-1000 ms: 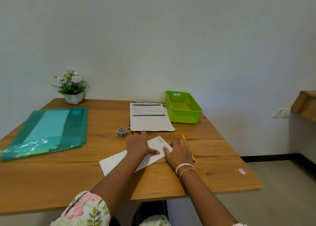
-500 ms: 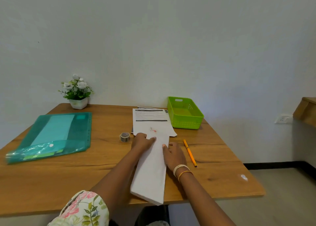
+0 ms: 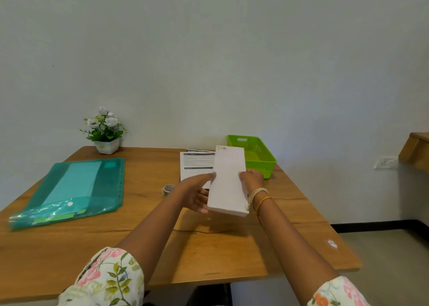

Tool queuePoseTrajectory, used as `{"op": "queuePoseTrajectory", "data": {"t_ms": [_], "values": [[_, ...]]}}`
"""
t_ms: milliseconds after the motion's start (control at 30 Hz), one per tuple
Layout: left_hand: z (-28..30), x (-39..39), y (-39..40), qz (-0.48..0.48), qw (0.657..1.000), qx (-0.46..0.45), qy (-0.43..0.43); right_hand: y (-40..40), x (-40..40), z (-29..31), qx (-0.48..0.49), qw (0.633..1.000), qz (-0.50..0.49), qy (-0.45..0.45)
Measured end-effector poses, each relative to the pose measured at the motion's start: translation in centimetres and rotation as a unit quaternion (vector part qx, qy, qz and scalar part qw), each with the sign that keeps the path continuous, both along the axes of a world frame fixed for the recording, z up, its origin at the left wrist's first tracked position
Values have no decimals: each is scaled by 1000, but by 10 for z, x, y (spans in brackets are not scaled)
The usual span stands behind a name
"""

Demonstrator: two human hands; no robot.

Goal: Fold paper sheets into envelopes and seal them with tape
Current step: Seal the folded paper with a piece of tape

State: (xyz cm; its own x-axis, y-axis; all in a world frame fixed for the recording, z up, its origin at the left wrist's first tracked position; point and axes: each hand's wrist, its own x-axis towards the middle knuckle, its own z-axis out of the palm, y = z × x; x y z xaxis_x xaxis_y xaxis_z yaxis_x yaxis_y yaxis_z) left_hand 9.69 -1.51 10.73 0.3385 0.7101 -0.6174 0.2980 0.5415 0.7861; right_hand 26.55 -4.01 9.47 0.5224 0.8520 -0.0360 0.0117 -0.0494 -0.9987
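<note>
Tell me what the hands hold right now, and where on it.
Both hold the folded white paper, lifted off the table: left hand on its left long edge, right hand on its right long edge.

I see a home office corner: desk, folder, printed sheets, potted flowers.

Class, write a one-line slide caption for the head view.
Both hands, left and right, hold a folded envelope above the table.

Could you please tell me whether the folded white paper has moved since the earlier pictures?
Yes. The folded white paper has risen off the wooden table and gone toward the green plastic basket, now overlapping its near-left corner.
</note>
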Motion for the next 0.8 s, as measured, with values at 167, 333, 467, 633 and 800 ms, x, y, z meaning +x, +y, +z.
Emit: {"op": "queuePoseTrajectory", "data": {"t_ms": [167, 333, 467, 633, 800], "values": [[14, 11, 3, 4, 990, -48, -130, 23, 22, 21, -32, 997, -37, -68], [28, 38, 14, 19, 987, 3, -157, 23, 34, 45, -108, 990, -4, -86], [35, 66, 32, 25, 985, 55, -162, 22, 47, 53, -195, 977, 60, -61], [35, 101, 67, 35, 982, 100, -156, 33, 67, 56, -258, 961, 95, 24], [37, 129, 100, 44, 985, 93, -139, 65, 94, 57, -172, 980, 40, 91]]}}
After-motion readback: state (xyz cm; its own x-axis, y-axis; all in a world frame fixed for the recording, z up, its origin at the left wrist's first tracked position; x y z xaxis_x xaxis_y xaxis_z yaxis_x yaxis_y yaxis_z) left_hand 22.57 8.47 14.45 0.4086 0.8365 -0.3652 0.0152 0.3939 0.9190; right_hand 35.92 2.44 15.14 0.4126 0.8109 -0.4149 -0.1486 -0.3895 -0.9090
